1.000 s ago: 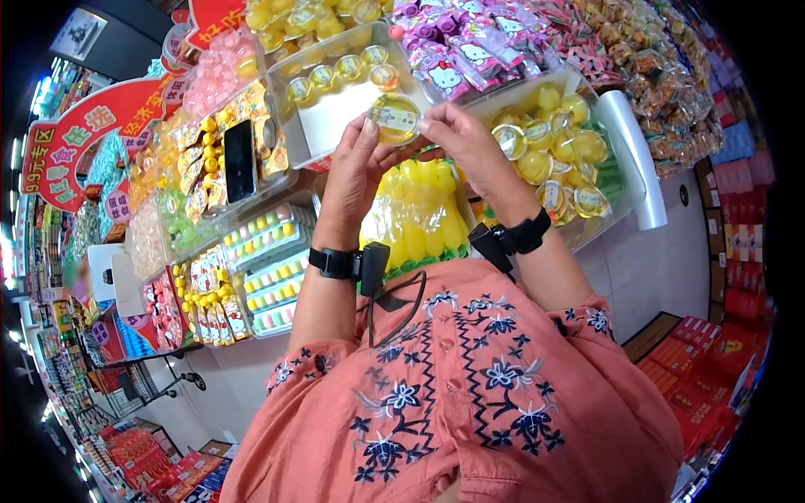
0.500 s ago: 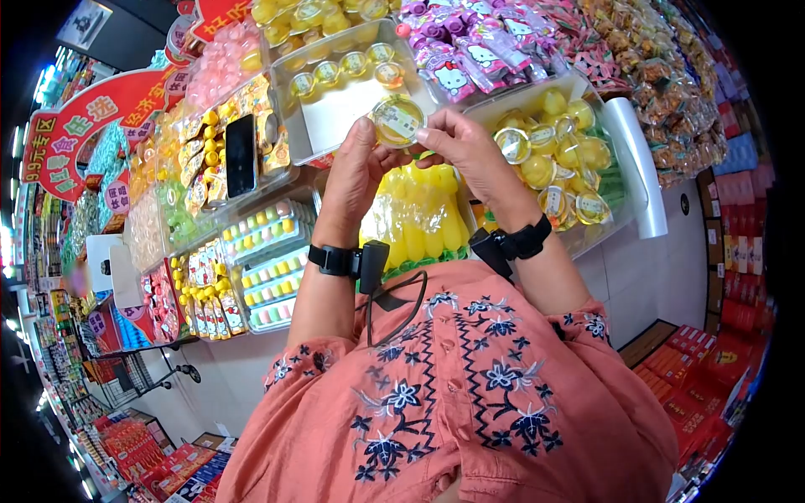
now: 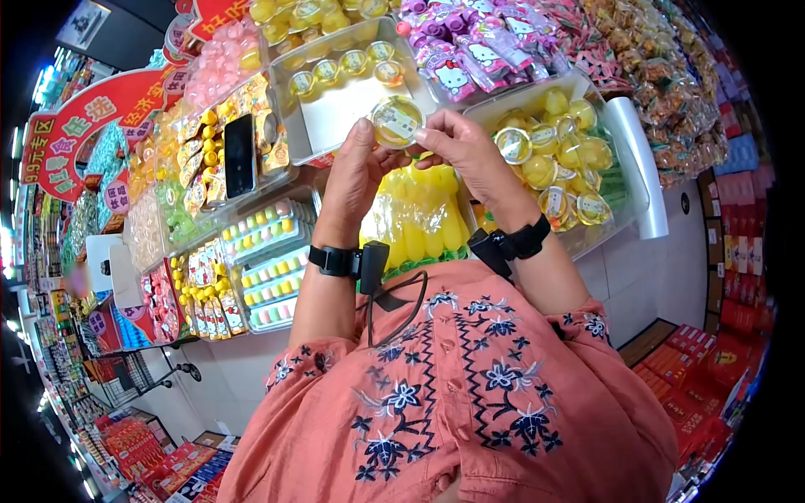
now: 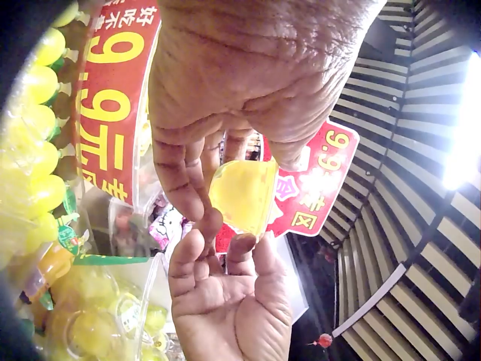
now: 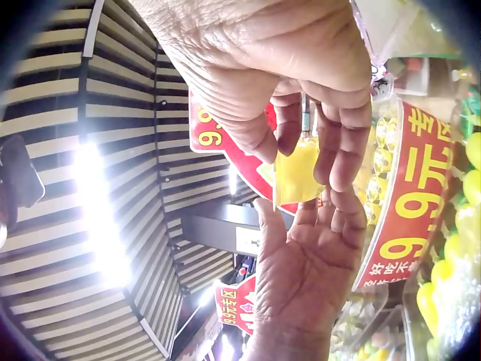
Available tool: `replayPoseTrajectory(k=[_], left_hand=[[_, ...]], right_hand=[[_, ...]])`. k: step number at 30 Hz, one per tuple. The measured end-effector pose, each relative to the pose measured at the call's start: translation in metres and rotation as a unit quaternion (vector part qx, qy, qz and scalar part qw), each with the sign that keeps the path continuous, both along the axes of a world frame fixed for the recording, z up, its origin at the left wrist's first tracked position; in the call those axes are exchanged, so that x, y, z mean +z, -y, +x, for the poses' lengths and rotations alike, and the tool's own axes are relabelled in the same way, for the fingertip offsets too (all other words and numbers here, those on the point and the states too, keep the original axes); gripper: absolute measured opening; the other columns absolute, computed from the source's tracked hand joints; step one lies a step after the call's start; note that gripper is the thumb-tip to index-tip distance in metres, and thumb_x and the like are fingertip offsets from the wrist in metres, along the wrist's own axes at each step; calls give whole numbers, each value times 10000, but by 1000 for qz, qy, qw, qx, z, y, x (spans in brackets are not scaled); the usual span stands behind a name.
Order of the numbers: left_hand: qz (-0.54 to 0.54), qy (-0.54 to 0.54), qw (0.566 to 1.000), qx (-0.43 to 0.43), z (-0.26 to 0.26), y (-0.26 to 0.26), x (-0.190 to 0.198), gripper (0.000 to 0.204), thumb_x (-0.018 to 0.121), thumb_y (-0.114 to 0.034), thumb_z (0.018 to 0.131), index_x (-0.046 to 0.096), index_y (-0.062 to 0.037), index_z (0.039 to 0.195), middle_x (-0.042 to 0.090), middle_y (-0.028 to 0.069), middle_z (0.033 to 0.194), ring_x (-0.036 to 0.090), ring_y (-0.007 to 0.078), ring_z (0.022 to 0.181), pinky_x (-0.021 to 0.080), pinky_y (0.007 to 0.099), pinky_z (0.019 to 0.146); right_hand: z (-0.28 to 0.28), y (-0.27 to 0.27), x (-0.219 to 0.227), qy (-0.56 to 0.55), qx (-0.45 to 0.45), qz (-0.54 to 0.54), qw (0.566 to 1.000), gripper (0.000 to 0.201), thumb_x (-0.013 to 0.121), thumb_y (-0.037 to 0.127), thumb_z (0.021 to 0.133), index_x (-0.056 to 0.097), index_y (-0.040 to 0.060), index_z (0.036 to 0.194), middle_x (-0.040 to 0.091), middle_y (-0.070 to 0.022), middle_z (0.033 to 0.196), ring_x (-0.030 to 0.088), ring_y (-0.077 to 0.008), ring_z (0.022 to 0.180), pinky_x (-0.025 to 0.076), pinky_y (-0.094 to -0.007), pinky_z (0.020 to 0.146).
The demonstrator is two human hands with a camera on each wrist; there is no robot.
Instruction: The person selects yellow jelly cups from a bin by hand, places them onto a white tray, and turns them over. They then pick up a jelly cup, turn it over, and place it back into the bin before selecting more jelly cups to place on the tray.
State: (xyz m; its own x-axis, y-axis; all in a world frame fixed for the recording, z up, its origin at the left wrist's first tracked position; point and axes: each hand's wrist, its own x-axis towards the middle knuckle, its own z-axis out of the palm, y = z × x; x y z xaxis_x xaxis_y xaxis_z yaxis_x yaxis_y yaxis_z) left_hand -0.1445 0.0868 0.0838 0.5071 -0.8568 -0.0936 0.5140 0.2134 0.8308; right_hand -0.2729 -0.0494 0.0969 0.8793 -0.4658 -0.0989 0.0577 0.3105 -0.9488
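Note:
Both hands hold one yellow jelly cup (image 3: 397, 121), its round, printed lid facing up toward the head camera. My left hand (image 3: 354, 172) grips it from the left, the thumb at its edge. From the other side my right hand (image 3: 468, 151) pinches the lower right rim, thumb on top. Seen from the left wrist, the cup's domed yellow body (image 4: 244, 195) sits between the fingertips of both hands. The right wrist view shows the same cup (image 5: 299, 171) from its side, fingers curled beneath it. Just behind the hands stands a clear bin (image 3: 335, 113) with several similar cups.
A second bin of yellow jelly cups (image 3: 549, 155) stands at the right, beside a roll of clear plastic bags (image 3: 635, 168). Yellow packs (image 3: 411, 214) lie below the hands. A phone (image 3: 241, 156) rests on snack packets at the left. Purple packets (image 3: 478, 50) fill the back.
The jelly cup has turned slightly clockwise between the hands, its label now slanting, and the right thumb has slid lower along the rim. Over the last half second little has moved.

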Motion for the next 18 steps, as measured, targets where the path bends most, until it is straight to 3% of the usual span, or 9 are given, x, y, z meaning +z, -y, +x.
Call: replayPoseTrajectory(k=[18], left_hand=[[10, -3, 1000, -11, 3, 3, -5, 482, 462, -473, 1028, 519, -72, 1288, 641, 85, 1201, 649, 213, 1050, 509, 334, 861]], right_hand=[[2, 3, -8, -4, -5, 8, 1000, 211, 680, 219, 930, 600, 31, 980, 616, -30, 916, 628, -98, 831, 568, -250, 711]])
